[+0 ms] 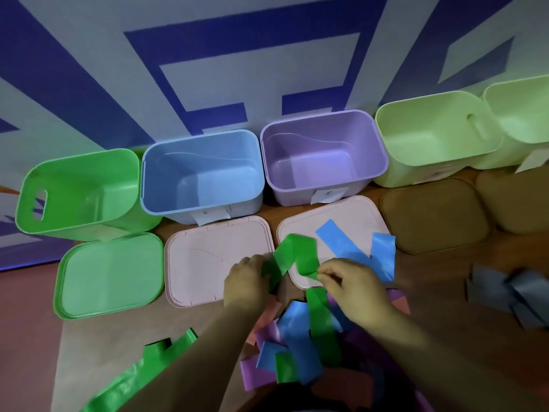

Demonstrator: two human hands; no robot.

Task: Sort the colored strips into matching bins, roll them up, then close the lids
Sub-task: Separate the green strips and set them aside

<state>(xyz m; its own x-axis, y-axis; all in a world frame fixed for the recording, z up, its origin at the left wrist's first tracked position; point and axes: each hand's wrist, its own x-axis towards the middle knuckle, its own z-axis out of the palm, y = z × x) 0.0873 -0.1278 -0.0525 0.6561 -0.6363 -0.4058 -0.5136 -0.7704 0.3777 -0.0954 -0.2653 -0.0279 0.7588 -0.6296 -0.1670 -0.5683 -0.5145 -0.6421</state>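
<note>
A green strip (297, 254) arches above the pink lids, held at both ends. My left hand (246, 281) grips its left end and my right hand (353, 289) pinches it near the middle, with the rest hanging down into a mixed pile of blue, green, purple and pink strips (294, 352). A blue strip (356, 251) lies across the right pink lid (350, 212). Open bins stand in a row behind: green bin (74, 191), blue bin (202, 173), purple bin (320, 156), pale green bin (433, 138).
A green lid (110, 275) and a second pink lid (208, 257) lie in front of the bins, with brown lids (433, 215) to the right. Another green strip (142, 373) lies at the lower left. Grey strips (511, 292) lie at the right. A further pale green bin (523, 111) stands far right.
</note>
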